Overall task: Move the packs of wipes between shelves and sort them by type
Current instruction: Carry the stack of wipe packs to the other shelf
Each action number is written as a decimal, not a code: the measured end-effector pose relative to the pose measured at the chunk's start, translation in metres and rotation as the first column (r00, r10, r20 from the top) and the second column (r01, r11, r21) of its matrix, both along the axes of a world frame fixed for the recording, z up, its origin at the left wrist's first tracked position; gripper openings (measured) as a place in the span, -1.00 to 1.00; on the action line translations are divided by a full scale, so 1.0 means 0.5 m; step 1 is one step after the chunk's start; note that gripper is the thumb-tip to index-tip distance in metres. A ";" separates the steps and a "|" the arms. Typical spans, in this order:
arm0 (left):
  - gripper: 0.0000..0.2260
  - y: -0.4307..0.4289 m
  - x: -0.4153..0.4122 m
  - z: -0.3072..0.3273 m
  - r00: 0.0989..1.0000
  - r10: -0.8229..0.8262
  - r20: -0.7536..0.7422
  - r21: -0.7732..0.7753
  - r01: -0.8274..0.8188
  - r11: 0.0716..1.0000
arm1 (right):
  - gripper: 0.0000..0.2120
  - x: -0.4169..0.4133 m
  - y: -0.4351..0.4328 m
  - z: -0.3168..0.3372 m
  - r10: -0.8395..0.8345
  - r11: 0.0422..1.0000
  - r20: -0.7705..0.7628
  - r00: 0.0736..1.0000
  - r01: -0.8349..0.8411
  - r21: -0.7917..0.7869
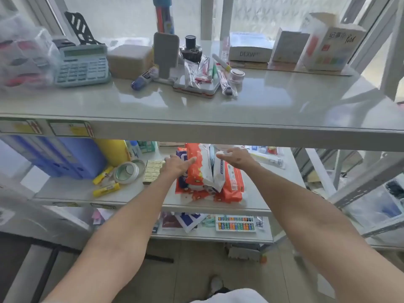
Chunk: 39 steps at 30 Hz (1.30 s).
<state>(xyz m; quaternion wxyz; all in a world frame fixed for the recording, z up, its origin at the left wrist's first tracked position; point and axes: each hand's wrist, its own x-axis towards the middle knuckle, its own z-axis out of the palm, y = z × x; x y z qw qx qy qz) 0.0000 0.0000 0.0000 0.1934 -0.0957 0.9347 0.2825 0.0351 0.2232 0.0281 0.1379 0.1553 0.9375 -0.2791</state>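
Several orange-and-white packs of wipes (196, 171) stand and lie in a heap on the middle shelf (65, 191). A white pack (218, 176) leans among them, and a purple-and-white pack (182, 155) shows at the heap's left. My left hand (177, 165) rests against the left side of the heap, thumb on an orange pack, fingers spread. My right hand (237, 157) hovers over the right side of the heap, fingers loosely bent above the white pack. Neither hand has closed around a pack.
The top shelf (284, 101) carries a calculator (82, 65), a tan box (130, 60), pens, an ink bottle and white cartons (328, 44). On the middle shelf lie blue folders (65, 156), tape rolls (126, 171) and small boxes (153, 171). A lower shelf holds an abacus (235, 224).
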 end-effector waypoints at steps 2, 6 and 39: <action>0.03 0.002 -0.004 -0.008 0.994 0.082 0.079 0.079 -0.088 0.993 | -0.43 -0.004 0.017 -0.017 -0.109 0.990 0.009 0.994 0.109 -0.094; -0.09 0.006 0.002 -0.049 0.957 0.144 0.254 0.323 -0.224 0.920 | -0.23 0.018 0.054 -0.086 -0.347 0.868 0.216 0.913 0.400 -0.293; -0.10 -0.022 -0.049 -0.165 0.877 -0.172 0.448 0.819 -0.326 0.472 | -0.40 -0.042 0.075 -0.234 -0.040 0.394 0.444 0.895 0.422 -0.816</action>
